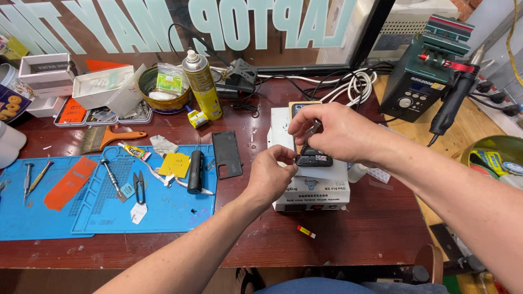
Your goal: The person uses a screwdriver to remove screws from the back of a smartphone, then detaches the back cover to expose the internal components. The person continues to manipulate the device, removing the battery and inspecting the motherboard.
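On the white heating plate (310,190), phone (311,155), left hand (269,177) fingers pinching its edge, right hand (332,133) fingers gripping its middle.

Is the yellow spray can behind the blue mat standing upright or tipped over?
Upright. The yellow spray can stands on its base on the table, white nozzle on top, beside the round tin.

Both bare forearms are extended forward and converge. The left hand (268,175) is held palm-down, thumb and forefinger pinched together. The right hand (333,132) is arched just above it, fingers curled downward, fingertips nearly touching the left.
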